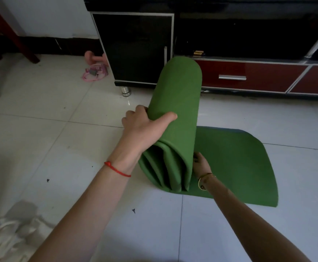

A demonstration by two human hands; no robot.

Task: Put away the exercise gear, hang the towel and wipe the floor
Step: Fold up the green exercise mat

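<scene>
Seemingly both hands [146, 125] on half-rolled mat [177, 103]

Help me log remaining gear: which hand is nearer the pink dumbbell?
Left. The left hand grips the mat roll, below-right of the pink dumbbell; the right hand is farther, behind the roll.

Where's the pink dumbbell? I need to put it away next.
In the head view, upper left: the pink dumbbell lies on the floor by the wall, beside the black cabinet, just behind the pink cord.

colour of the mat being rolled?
Plain green yoga mat; head view shows it best.
</scene>
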